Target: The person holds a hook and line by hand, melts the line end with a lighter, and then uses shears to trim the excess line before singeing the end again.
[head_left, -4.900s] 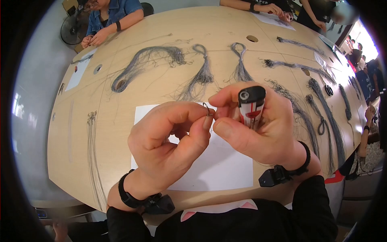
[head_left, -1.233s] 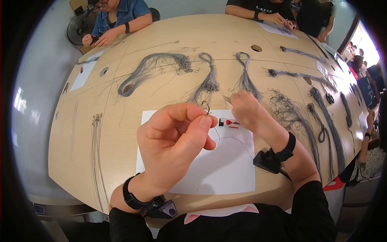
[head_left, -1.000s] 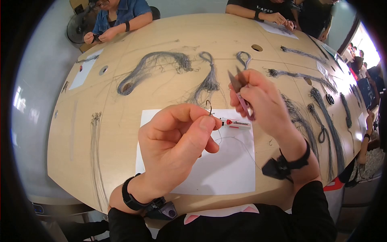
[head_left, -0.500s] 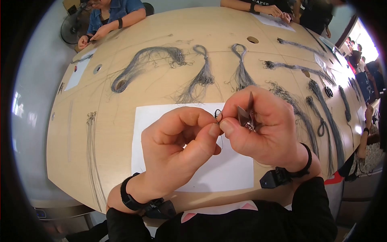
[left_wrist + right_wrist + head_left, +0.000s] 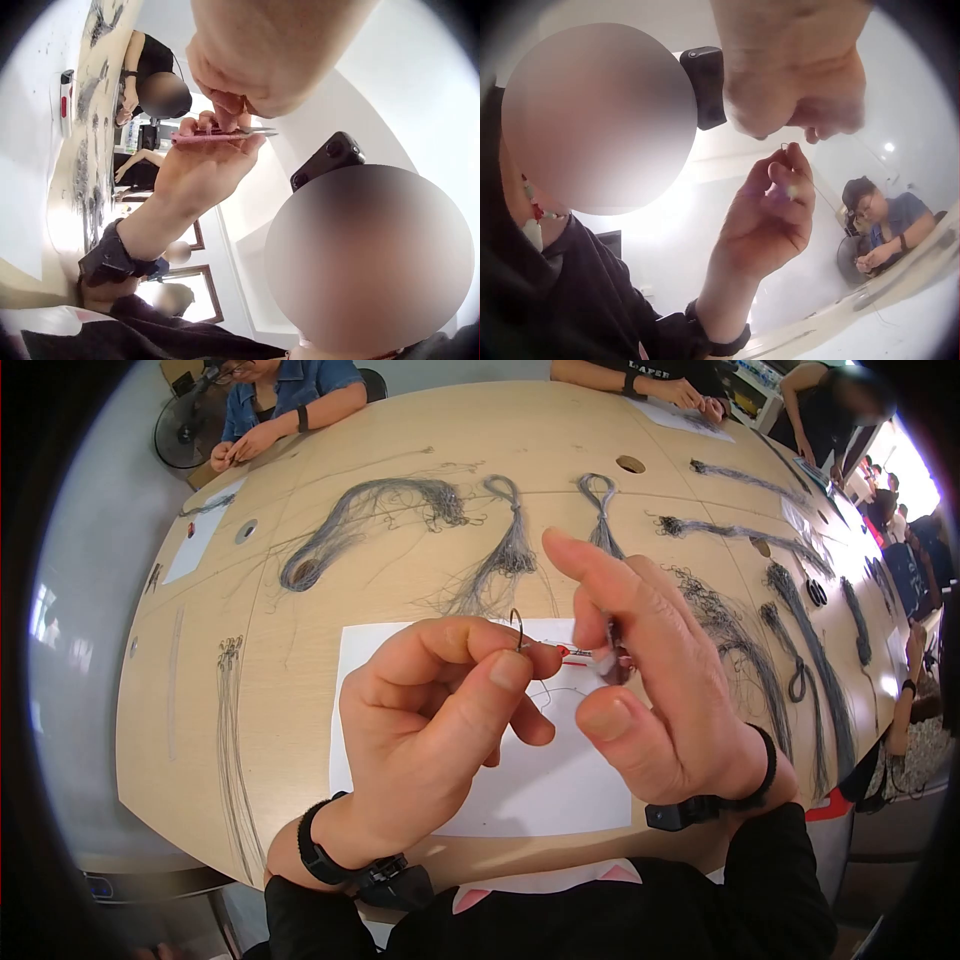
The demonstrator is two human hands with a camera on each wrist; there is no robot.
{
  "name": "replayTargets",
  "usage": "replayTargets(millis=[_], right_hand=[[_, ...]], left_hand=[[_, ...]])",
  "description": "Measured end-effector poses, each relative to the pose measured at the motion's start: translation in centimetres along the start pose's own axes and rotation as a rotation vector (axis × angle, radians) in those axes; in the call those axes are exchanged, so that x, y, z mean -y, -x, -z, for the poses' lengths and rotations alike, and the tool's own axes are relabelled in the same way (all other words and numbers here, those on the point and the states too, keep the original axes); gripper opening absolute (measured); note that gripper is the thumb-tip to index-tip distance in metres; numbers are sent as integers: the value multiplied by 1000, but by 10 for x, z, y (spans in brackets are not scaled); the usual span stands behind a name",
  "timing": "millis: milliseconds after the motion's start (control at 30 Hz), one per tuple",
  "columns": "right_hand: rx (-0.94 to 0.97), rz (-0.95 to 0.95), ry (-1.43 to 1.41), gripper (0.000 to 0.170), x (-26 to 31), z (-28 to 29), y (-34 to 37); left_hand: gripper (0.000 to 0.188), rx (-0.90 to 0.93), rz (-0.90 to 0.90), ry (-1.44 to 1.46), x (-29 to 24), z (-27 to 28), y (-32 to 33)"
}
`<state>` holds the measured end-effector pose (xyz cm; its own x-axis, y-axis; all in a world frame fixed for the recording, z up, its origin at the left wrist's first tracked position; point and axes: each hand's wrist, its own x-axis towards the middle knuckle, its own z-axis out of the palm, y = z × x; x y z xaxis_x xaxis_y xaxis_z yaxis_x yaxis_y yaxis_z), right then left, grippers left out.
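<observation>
My left hand (image 5: 425, 710) pinches a dark fishing hook (image 5: 516, 628) between thumb and index finger, its bend sticking up above the fingertips. A thin line hangs from it over the white paper (image 5: 540, 800). Just to the right, my right hand (image 5: 680, 680) has thumb and index finger spread apart. Its other fingers hold small pink-handled scissors (image 5: 206, 137), blades pointing out past the hand in the left wrist view. In the head view the scissors are blurred and mostly covered by the fingers. A white and red lighter (image 5: 66, 105) lies on the paper.
Bundles of grey line with hooks (image 5: 515, 550) lie across the table behind and right of the hands. A thin bundle (image 5: 230, 740) lies at the left, black-handled scissors (image 5: 816, 593) at the right. Other people sit at the far side.
The right hand has put the lighter down on the paper and picked up the scissors. Having met the left fingertips at the hook, it has now drawn away rightward, thumb and index finger parted.
</observation>
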<state>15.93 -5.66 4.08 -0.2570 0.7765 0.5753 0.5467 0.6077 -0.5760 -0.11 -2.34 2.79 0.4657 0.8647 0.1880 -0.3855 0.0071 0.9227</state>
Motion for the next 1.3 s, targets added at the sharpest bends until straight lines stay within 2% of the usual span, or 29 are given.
replayTargets(millis=[33,100,200,400,633,800,1300], right_hand=[[0,1,0,63,-1,-3,0],[-116,55,-10,56,-2,-12,2],[-47,94,20,53,0,-8,1],[35,57,84,50,3,-8,3],[16,102,113,47,2,-8,3],[25,89,113,45,2,-9,3],[-32,107,114,40,0,-14,4]], left_hand=[[12,-1,-1,0,0,0,0],[13,12,42,66,2,1,1],[12,19,49,86,2,0,1],[13,83,60,101,2,1,3],[13,65,61,91,1,1,4],[12,92,73,-37,-1,3,3],[13,49,91,12,0,3,3]])
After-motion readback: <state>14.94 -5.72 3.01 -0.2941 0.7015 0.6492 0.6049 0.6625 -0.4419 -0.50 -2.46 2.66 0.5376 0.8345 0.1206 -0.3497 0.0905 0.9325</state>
